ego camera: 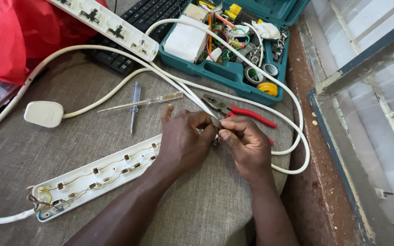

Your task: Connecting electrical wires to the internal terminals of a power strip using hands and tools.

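My left hand (183, 139) and my right hand (247, 146) meet over the grey cloth, their fingertips pinched together on a small metal part (216, 133) that is mostly hidden. Under my left wrist lies an opened white power strip base (92, 177) with bare brass strips and wires showing. Just beyond my fingers rest red-handled pliers (242, 114). Two screwdrivers, one clear-handled (147, 102) and one bluish (134, 105), lie to the left of them.
A teal toolbox (233, 41) full of small parts and tape rolls stands at the back. White cables (292, 136) loop around my hands. A white plug (44, 114), the strip's cover (110, 25), a black keyboard (147, 18) and red cloth (19, 32) lie left. A window frame (343, 136) stands to the right.
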